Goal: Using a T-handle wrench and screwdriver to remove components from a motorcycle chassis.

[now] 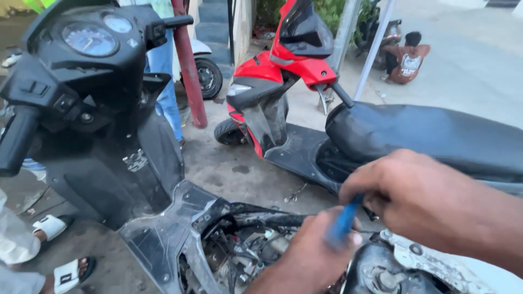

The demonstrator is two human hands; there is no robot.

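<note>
Both your hands closed on the blue-handled tool: left hand low on it, right hand at its top, over the black scooter and its already exposed wiring; panels off, unfinished.

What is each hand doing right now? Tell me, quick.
Left hand: closed around the blue tool handle.
Right hand: closed on the top of the same handle.

Both hands on blue tool, stripped scooter
</note>
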